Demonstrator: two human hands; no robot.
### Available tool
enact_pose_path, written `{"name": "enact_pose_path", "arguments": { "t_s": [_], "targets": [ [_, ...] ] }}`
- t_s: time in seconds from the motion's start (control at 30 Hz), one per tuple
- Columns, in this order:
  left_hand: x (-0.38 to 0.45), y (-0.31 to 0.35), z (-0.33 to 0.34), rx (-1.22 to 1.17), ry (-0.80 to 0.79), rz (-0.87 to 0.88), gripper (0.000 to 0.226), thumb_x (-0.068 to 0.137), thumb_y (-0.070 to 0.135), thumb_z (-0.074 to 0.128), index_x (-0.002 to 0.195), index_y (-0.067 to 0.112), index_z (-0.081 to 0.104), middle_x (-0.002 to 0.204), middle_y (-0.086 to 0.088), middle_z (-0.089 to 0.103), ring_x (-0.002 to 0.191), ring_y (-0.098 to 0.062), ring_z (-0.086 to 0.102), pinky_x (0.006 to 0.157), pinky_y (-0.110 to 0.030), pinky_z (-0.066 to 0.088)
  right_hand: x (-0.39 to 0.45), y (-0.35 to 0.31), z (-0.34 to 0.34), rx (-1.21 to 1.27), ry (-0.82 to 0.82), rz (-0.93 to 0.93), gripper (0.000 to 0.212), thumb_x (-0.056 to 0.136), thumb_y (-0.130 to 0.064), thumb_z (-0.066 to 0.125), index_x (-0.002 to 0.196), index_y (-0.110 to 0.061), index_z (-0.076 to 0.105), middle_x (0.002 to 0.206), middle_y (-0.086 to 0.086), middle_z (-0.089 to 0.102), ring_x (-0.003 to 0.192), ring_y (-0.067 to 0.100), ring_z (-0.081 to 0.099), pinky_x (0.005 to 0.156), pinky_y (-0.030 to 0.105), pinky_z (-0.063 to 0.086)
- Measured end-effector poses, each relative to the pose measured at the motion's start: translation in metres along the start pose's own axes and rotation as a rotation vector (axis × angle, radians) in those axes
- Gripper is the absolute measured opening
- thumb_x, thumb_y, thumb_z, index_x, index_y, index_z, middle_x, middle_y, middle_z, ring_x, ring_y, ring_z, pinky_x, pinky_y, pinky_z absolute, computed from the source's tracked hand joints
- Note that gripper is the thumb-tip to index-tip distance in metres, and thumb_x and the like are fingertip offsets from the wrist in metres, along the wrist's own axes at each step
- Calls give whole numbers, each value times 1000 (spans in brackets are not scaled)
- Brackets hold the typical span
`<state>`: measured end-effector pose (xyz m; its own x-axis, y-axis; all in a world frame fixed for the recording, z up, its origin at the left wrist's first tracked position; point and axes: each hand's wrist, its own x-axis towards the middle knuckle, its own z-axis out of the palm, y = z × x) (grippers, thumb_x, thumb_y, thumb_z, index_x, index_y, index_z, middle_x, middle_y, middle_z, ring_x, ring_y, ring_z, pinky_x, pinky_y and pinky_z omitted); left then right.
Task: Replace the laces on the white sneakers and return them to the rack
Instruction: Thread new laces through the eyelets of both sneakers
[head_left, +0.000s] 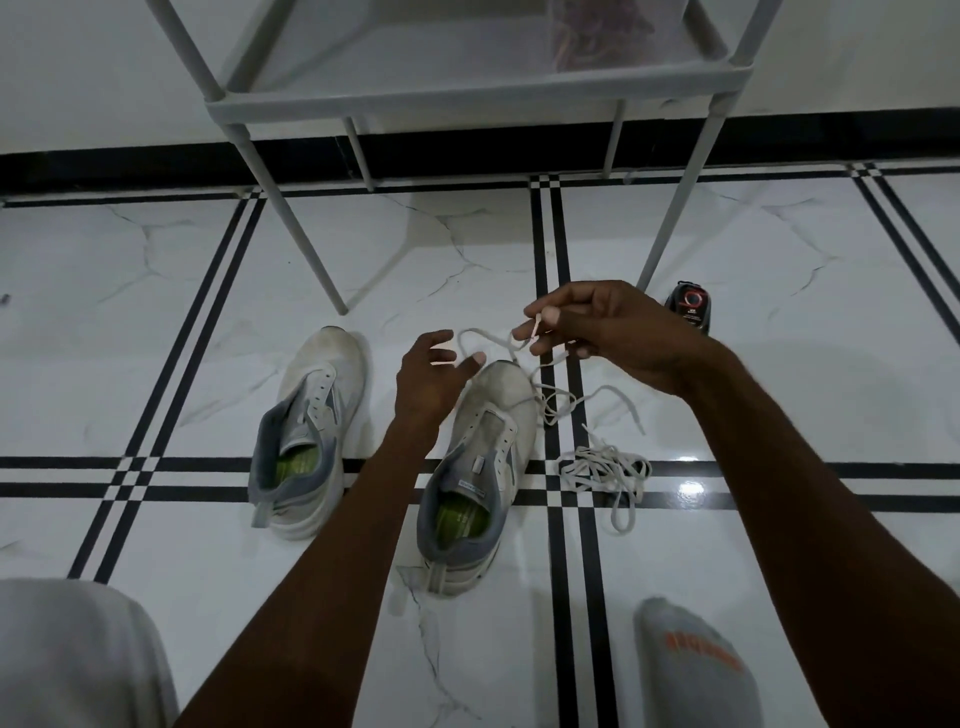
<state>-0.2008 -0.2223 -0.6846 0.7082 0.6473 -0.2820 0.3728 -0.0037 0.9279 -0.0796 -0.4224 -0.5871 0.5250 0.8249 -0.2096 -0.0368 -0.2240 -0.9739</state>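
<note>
We pinch the tip of a white lace between the thumb and forefinger of our right hand, the other fingers curled in beneath. From that pinch the lace loops out toward our left fingertips and trails down over the toe of the near sneaker, which stands just below both hands with its eyelets bare. Our left hand hovers above that toe, fingers spread and relaxed, holding nothing; the lace loop passes just beyond its fingertips, and we cannot tell whether it touches them.

A second lace lies bundled on the floor below our right hand, just beside the near sneaker. The other sneaker, also unlaced, sits to the left of our left hand, apart from its mate. Beyond our right knuckles a small black packet rests by a leg of the grey rack, whose lowest shelf spans the space above our fingers. The tiled floor carries black stripes.
</note>
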Motion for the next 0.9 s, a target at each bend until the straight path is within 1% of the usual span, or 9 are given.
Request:
{"name": "enact_pose_path", "arguments": {
  "t_s": [0.1,0.23,0.33,0.43,0.53,0.6,0.63,0.77,0.9],
  "targets": [
    [-9,-7,-6,264,7,89,54,77,41,86,118,17,59,103,0,63,87,-16,62,71,-22,49,11,18,9,-83,183,9,25,92,-21,70,106,-1,67,96,7,77,89,22,74,65,19,51],
    [-18,-19,-18,507,-239,62,39,74,45,86,97,20,67,93,4,68,80,-8,63,61,-15,43,21,48,31,-219,198,70,18,87,-18,75,95,-2,70,84,6,77,77,18,75,74,27,59],
    [-22,-21,-23,601,-291,92,36,73,47,86,96,23,72,90,8,71,78,-2,63,65,-17,46,29,71,51,-250,189,72,14,86,-18,76,90,-6,72,82,2,75,71,7,70,69,22,54],
    [-25,-21,-22,650,-235,196,22,81,27,78,101,18,79,93,2,77,72,-2,64,82,-25,56,38,90,66,-301,249,9,11,82,-21,80,81,-11,77,77,-5,71,72,3,63,73,24,47],
    [-28,-25,-22,604,-187,223,19,87,24,75,101,13,81,95,-4,78,75,-7,67,77,-16,52,40,100,73,-505,312,-66,10,74,-20,86,75,-13,78,81,-6,61,82,6,56,78,26,43],
    [-28,-30,-24,534,-142,199,17,87,26,77,97,13,82,91,-1,78,69,2,63,66,-2,43,39,103,74,-604,274,-22,9,76,-17,83,72,-14,75,78,-10,59,77,4,58,78,28,48],
    [-28,-33,-25,477,-124,167,16,86,27,78,93,13,83,89,1,78,69,5,63,63,-2,43,39,105,73,-669,243,15,10,79,-18,81,72,-16,73,74,-11,60,74,5,60,77,33,52],
    [-26,-43,-26,241,-109,-4,16,83,28,81,91,14,83,90,1,79,89,-7,70,75,-17,51,39,112,75,-981,217,48,8,88,-20,67,83,-26,70,88,-4,67,92,19,63,84,42,50],
    [-23,-47,-25,96,-106,-115,15,84,23,80,96,13,82,94,-2,78,97,-17,71,86,-33,57,46,105,84,-863,273,-87,6,86,-24,69,85,-26,75,93,0,63,96,20,55,88,40,43]
  ]
}}
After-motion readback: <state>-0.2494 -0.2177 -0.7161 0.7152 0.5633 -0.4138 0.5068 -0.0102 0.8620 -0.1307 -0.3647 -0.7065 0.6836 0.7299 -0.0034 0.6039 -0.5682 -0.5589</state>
